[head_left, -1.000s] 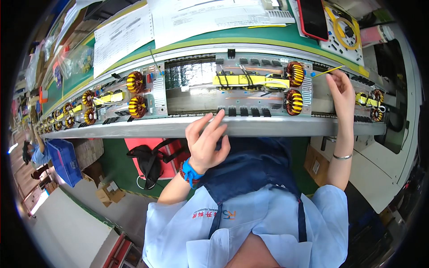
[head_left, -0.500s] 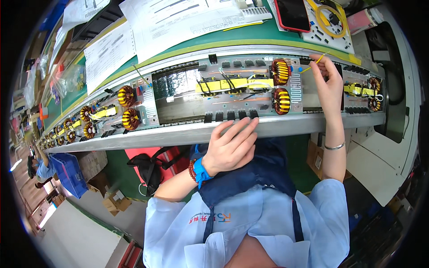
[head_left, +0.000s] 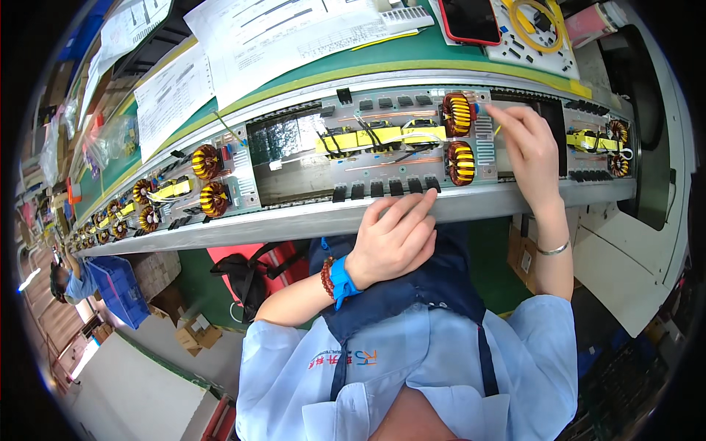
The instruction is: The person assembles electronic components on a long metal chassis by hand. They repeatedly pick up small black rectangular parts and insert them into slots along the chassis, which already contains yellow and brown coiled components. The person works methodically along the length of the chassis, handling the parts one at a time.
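My right hand (head_left: 531,147) is at the right end of the nearest circuit board (head_left: 376,173), its index fingertip close to a small blue component (head_left: 482,109). A bit of a thin yellow strip (head_left: 498,130) shows by its bent fingers; the grip itself is partly hidden. My left hand (head_left: 396,239) holds nothing and lies with fingers stretched at the near rail, fingertips by the row of black components (head_left: 395,187). The board carries yellow-wrapped transformers (head_left: 379,137) and two ring coils with yellow and dark windings, an upper coil (head_left: 459,115) and a lower coil (head_left: 461,163).
More boards sit along the metal conveyor rail (head_left: 309,215), a left board (head_left: 239,173) with a similar thin strip standing up, and a right board (head_left: 588,158). Behind lie paper sheets (head_left: 254,44), a red-edged phone (head_left: 471,20) and a white tray (head_left: 540,57) of small parts.
My right hand has moved left and its index finger has come down toward the blue component; the yellow strip is now mostly hidden. My left hand has slid slightly right. The boards have shifted slightly left in view.
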The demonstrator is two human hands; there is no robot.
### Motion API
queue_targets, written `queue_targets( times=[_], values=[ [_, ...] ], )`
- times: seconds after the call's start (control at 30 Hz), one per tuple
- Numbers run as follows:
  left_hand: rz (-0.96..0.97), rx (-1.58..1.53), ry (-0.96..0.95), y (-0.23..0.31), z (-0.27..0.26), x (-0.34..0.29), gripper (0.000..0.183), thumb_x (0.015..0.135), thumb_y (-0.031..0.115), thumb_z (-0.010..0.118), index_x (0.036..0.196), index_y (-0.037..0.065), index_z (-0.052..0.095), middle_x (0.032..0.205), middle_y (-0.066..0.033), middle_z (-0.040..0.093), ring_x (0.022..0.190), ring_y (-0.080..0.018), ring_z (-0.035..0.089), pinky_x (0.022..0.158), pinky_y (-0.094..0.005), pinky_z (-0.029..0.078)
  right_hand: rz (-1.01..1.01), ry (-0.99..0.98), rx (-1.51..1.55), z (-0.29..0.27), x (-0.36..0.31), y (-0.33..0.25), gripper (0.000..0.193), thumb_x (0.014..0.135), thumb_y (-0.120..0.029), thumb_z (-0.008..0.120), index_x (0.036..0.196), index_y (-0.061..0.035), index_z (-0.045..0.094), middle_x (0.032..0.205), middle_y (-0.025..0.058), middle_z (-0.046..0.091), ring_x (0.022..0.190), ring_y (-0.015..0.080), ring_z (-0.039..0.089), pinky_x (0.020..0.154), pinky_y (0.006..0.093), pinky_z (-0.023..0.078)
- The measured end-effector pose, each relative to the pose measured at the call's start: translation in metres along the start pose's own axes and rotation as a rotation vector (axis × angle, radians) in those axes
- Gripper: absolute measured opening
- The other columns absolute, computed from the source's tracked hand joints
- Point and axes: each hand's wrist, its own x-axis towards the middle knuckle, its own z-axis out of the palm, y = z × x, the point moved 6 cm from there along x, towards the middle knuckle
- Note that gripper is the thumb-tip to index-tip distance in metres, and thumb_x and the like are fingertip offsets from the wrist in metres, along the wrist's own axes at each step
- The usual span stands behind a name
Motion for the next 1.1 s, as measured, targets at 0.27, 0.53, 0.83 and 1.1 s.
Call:
queue_targets(
  times=[0.27, 0.53, 0.83, 1.1],
  values=[
    [-0.015, 0.069, 0.192, -0.01, -0.047, 0.014, 0.033, 0.065, 0.011, 0.07, 0.097, 0.006, 0.063, 0.12, -0.0116, 0.064, 0.102, -0.0262, 0.06, 0.09, -0.0376, 0.038, -0.019, -0.037, 0.034, -0.037, 0.003, -0.04, 0.04, 0.079, -0.004, 0.066, 0.118, -0.007, 0.061, 0.105, 0.0053, 0.063, 0.097, 0.0234, 0.057, 0.087, 0.0356, 0.038],
    [-0.12, -0.001, 0.115, -0.031, -0.035, 0.044, 0.04, 0.073, 0.014, 0.071, 0.11, 0.005, 0.058, 0.126, -0.0127, 0.06, 0.112, -0.0258, 0.058, 0.098, -0.0399, 0.035, -0.186, -0.056, 0.106, 0.001, 0.023, -0.081, 0.036, 0.076, -0.012, 0.069, 0.112, -0.0088, 0.065, 0.099, 0.0018, 0.064, 0.095, 0.0205, 0.058, 0.085, 0.0356, 0.04],
    [-0.099, 0.201, 0.119, -0.044, -0.044, 0.047, 0.032, 0.071, 0.018, 0.076, 0.101, 0.011, 0.064, 0.095, -0.001, 0.063, 0.09, -0.0197, 0.057, 0.082, -0.0365, 0.038, -0.242, -0.132, -0.052, -0.001, 0.017, -0.079, 0.024, 0.071, -0.012, 0.065, 0.095, -0.0069, 0.068, 0.091, 0.0021, 0.063, 0.092, 0.0189, 0.06, 0.085, 0.0349, 0.042],
    [0.052, -0.09, -0.14, -0.063, -0.042, 0.09, 0.017, 0.073, 0.015, 0.074, 0.085, 0.008, 0.064, 0.076, -0.0009, 0.06, 0.076, -0.0216, 0.055, 0.073, -0.0336, 0.04, -0.269, -0.116, 0.061, 0.007, 0.016, -0.074, 0.021, 0.074, -0.009, 0.064, 0.093, -0.0012, 0.067, 0.1, 0.0064, 0.067, 0.098, 0.0213, 0.062, 0.083, 0.036, 0.048]
  ],
)
